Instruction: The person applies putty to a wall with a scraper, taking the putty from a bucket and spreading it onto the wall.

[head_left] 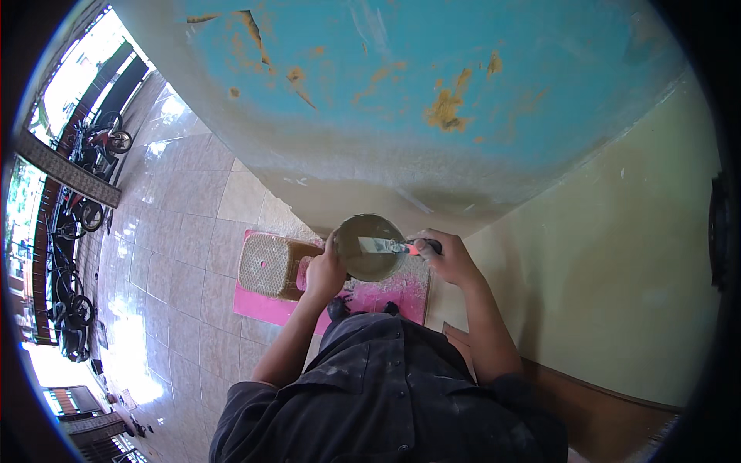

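A round bowl (363, 266) with a greyish-beige inside is held up in front of my body. My left hand (327, 272) grips its left rim, fingers partly hidden behind it. In my right hand (448, 258) is a putty knife (377, 245) with a wide pale blade and a red and black handle. Its blade lies over the bowl's opening, pointing left; whether it touches what is inside I cannot tell. Ahead stands a wall (370, 69) of worn turquoise paint with orange-brown patches and a beige lower band.
A beige perforated plastic stool (264, 266) stands left of the bowl on a pink sheet (266, 307) strewn with pale flakes. A yellowish wall (617, 247) closes off the right side. Several motorcycles (81, 216) are parked far left, beyond the shiny tiled floor (185, 239).
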A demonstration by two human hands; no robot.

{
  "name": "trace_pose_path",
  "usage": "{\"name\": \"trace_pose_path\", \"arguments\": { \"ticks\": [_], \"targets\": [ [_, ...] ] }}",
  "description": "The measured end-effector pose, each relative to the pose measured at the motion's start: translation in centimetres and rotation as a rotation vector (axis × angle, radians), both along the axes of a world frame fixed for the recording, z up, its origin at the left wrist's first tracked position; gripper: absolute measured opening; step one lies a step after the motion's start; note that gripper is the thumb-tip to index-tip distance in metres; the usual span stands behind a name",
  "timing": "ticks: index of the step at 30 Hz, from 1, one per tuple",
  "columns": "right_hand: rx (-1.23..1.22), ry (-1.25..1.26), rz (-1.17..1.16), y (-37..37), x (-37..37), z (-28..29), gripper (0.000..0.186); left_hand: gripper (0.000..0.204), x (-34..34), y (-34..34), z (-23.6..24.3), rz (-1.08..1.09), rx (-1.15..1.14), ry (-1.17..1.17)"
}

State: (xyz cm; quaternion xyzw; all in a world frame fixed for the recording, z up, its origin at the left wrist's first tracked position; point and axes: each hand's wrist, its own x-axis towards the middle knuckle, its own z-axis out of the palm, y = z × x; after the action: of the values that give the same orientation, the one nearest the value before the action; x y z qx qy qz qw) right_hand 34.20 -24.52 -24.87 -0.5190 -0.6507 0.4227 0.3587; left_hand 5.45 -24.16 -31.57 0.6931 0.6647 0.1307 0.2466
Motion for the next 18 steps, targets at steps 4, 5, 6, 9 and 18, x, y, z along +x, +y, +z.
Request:
{"name": "trace_pose_path", "arguments": {
  "ticks": [4, 5, 6, 9, 18],
  "targets": [
    [-0.143, 0.128, 0.0, -1.4, 0.7, -1.6, 0.023, 0.063, -2.2, 0.4, 0.0, 0.103, -0.04, -0.154],
    [-0.265, 0.062, 0.032, -1.6, 0.7, -1.7, 0.035, 0.063, -2.8, 0.4, -0.1, 0.09, 0.03, -0.103],
    [-0.255, 0.059, 0.029, -2.0, 0.7, -2.7, 0.035, 0.063, -2.7, 0.7, 0.4, 0.086, 0.039, -0.106],
    [0.047, -0.05, 0.046, -2.2, -1.3, -2.0, 0.048, 0.063, -3.3, 1.0, 1.8, 0.119, 0.032, -0.113],
    [0.502, -0.426, -0.065, -0.9, -4.6, -1.8, 0.037, 0.049, -5.5, 1.8, 4.9, 0.177, -0.005, -0.366]
  ]
}}
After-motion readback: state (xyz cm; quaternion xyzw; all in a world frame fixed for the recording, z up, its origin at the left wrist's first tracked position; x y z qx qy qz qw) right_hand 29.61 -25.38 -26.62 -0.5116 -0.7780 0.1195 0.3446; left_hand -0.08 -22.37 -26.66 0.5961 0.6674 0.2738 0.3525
